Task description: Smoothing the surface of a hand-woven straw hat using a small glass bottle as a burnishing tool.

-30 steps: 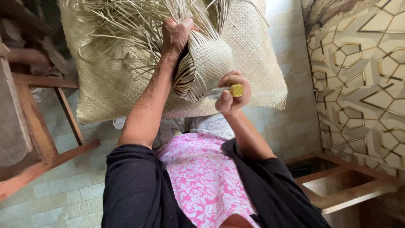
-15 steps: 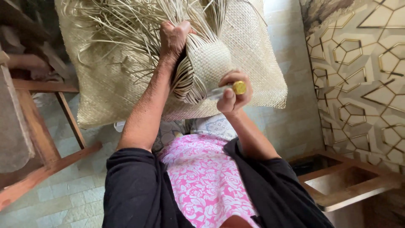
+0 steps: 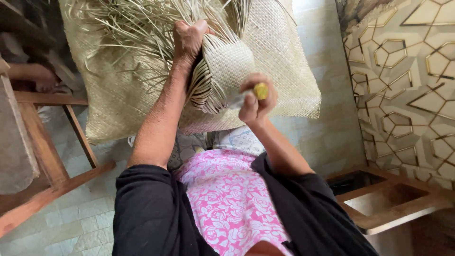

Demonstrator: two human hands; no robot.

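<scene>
Across the far floor lies a big woven mat (image 3: 284,71), and a wooden frame (image 3: 52,161) stands at the left, a wooden step (image 3: 403,204) at the near right. On the mat, at centre, sits a half-woven piece (image 3: 227,66) with loose strips fanning out. Left hand (image 3: 188,40) is closed around its strips at the top. Right hand (image 3: 253,102) is curled tight on a yellow-handled tool (image 3: 259,91), touching the piece's lower right edge. Since half a second ago, hardly anything has shifted; both grips hold.
</scene>
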